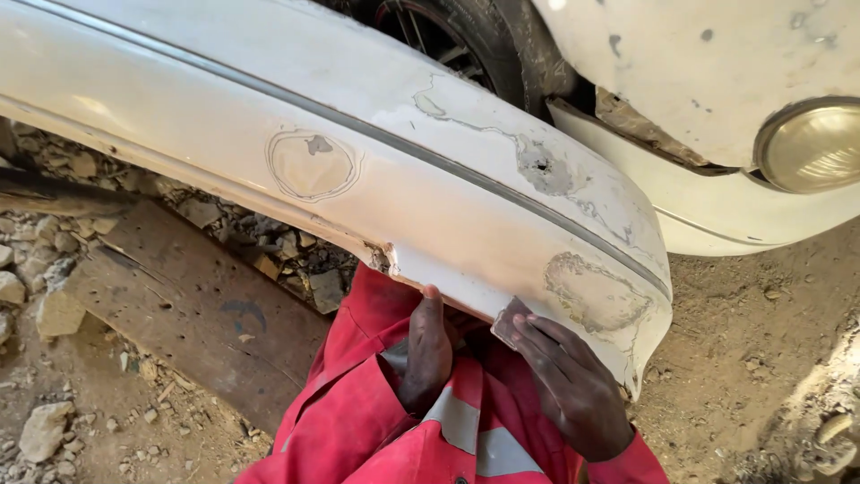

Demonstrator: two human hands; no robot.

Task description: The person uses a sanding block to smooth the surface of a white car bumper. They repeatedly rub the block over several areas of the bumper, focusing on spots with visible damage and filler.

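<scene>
A detached white car bumper [358, 170] with a grey trim stripe and several sanded filler patches lies across my lap. My left hand [425, 354] grips its lower edge from beneath, thumb on the rim. My right hand [569, 385] presses a small brownish piece of sandpaper [511, 320] against the bumper's lower edge, beside a round filler patch [596, 293]. My sleeves and legs are in red workwear with grey reflective stripes.
A white car body [717, 63] with a round headlamp [811, 148] and a black tyre [466, 40] stands just behind the bumper. A wooden plank [188, 305] lies on the dirt at left among loose stones [45, 430]. Sandy ground spreads to the right.
</scene>
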